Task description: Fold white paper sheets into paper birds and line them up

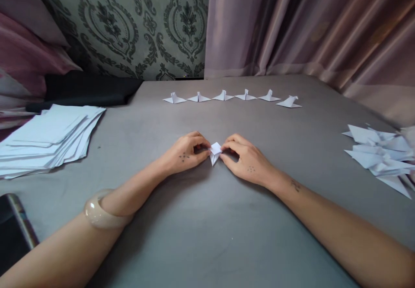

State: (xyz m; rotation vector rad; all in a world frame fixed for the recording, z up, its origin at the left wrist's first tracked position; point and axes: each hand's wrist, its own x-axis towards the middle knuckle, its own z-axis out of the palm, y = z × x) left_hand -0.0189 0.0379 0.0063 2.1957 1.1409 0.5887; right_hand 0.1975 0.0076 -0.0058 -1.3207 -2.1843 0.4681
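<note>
A small piece of folded white paper (215, 150) is between my two hands, low over the grey surface in the middle of the view. It has a diamond-shaped top part and a narrow point toward me. My left hand (189, 152) pinches its left edge between thumb and fingers. From the other side, my right hand (244, 156) pinches the right edge the same way. The fingertips partly cover the paper's sides. Whether the paper touches the surface, I cannot tell.
Several folded paper birds (223, 95) stand in a row at the back. A stack of white paper sheets (48, 136) lies at left, near a dark phone-like device (13, 227) and a black cloth (90, 89). More folded paper pieces (382, 152) are heaped at right. Curtains (275, 28) hang behind.
</note>
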